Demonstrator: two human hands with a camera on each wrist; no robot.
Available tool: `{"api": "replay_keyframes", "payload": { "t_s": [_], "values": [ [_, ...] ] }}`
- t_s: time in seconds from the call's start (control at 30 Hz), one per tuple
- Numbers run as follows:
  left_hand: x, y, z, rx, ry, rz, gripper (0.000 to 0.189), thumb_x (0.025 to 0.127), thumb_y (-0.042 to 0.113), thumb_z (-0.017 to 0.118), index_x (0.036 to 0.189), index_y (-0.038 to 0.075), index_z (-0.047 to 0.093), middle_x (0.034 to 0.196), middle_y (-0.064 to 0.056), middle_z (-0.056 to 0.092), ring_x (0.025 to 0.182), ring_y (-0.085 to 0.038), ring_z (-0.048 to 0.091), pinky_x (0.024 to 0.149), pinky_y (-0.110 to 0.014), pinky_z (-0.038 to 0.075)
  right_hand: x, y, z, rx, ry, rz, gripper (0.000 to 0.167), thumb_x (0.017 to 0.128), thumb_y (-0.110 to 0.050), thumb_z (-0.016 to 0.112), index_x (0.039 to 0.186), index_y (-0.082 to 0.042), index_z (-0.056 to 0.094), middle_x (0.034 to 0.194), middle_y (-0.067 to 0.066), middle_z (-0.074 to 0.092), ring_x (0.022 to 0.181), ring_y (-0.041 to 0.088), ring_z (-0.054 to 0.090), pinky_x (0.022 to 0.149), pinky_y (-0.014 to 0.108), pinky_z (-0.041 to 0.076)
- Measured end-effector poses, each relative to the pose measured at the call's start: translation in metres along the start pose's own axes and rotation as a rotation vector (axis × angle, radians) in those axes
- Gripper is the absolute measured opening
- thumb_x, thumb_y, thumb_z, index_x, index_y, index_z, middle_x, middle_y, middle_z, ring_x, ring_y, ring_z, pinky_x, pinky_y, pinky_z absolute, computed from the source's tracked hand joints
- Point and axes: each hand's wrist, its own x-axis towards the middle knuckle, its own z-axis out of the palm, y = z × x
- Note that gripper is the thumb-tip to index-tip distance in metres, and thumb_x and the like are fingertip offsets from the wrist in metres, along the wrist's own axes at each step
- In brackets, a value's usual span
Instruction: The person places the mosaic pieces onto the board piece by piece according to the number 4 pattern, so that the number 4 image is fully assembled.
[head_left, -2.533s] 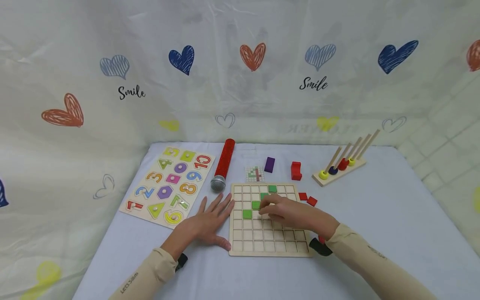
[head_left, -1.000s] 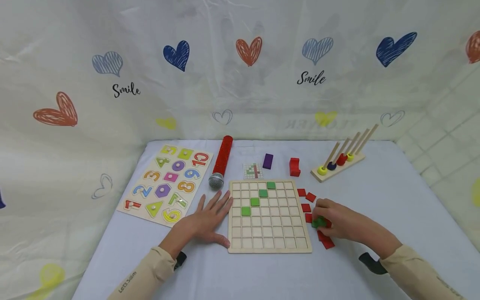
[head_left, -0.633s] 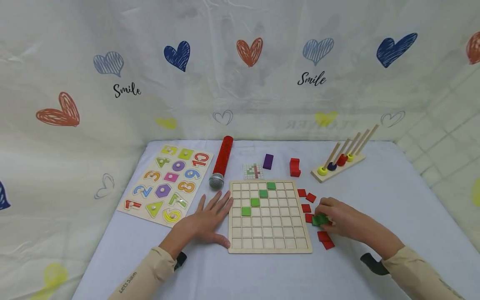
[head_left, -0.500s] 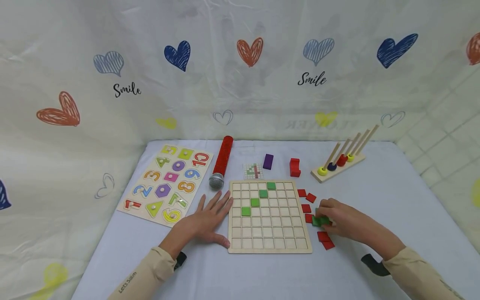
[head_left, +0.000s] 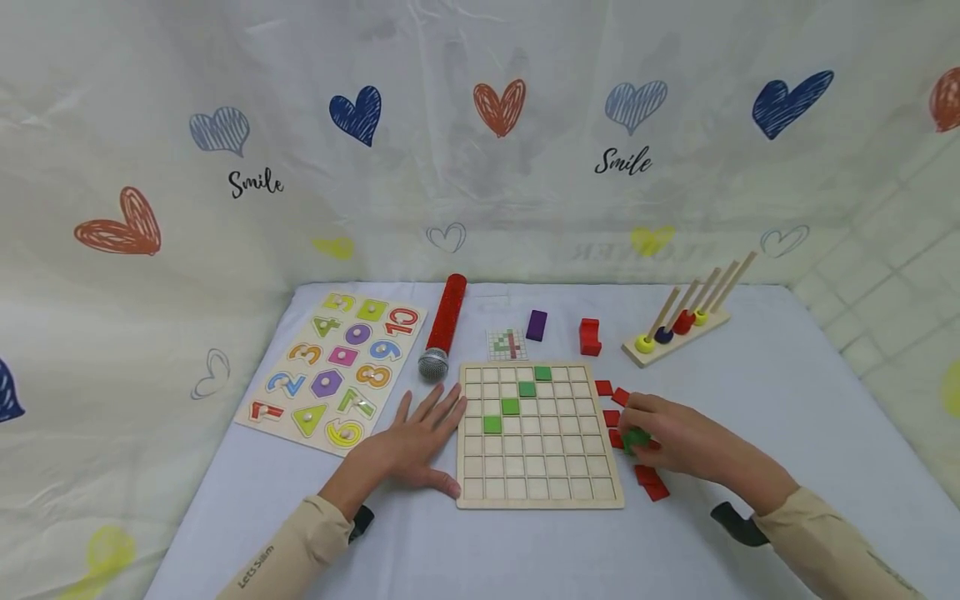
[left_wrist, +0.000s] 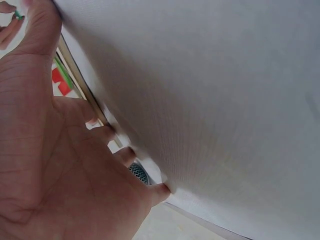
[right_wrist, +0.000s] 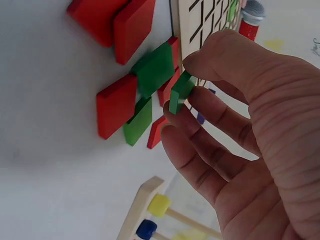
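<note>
A wooden grid board [head_left: 557, 446] lies on the table with several green tiles [head_left: 511, 406] set in a diagonal line. My left hand [head_left: 420, 442] rests flat with spread fingers at the board's left edge. To the right of the board, my right hand [head_left: 675, 433] pinches a green tile [right_wrist: 181, 92] between thumb and fingertips, lifted over a loose pile. In the right wrist view the pile shows red tiles [right_wrist: 116, 106] and green tiles [right_wrist: 153, 70] overlapping on the cloth. A small printed pattern card [head_left: 507, 343] lies just behind the board.
A number puzzle board [head_left: 330, 371] is at the left, beside a red microphone [head_left: 448, 321]. Behind the grid are a purple block [head_left: 537, 325] and a red block [head_left: 590, 337]. A peg stand with coloured beads [head_left: 675, 333] stands at the back right.
My right hand left the board and went right to the loose tiles, and now pinches a green tile. Lately it has shifted slightly left. My left hand has stayed in place.
</note>
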Motion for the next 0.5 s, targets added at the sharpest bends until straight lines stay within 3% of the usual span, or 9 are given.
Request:
{"api": "replay_keyframes", "payload": {
  "t_s": [0.23, 0.5],
  "values": [
    [0.001, 0.0, 0.0, -0.007, -0.006, -0.006, 0.129, 0.082, 0.077, 0.076, 0.174, 0.015, 0.01, 0.184, -0.005, 0.002, 0.171, -0.034, -0.001, 0.134, -0.07, 0.003, 0.012, -0.008, 0.0, 0.029, 0.053, -0.113, 0.029, 0.082, -0.003, 0.089, 0.1, -0.018, 0.073, 0.104, -0.004, 0.063, 0.09, 0.009, 0.058, 0.074, 0.021, 0.061],
    [0.001, -0.001, 0.002, -0.002, -0.005, -0.01, 0.128, 0.081, 0.077, 0.077, 0.174, 0.017, 0.011, 0.184, -0.004, 0.002, 0.171, -0.033, -0.001, 0.134, -0.07, 0.003, 0.031, -0.018, 0.005, 0.099, 0.028, -0.169, 0.02, 0.088, -0.007, 0.087, 0.1, -0.018, 0.075, 0.104, -0.005, 0.063, 0.093, 0.008, 0.057, 0.078, 0.021, 0.06]
  ]
}}
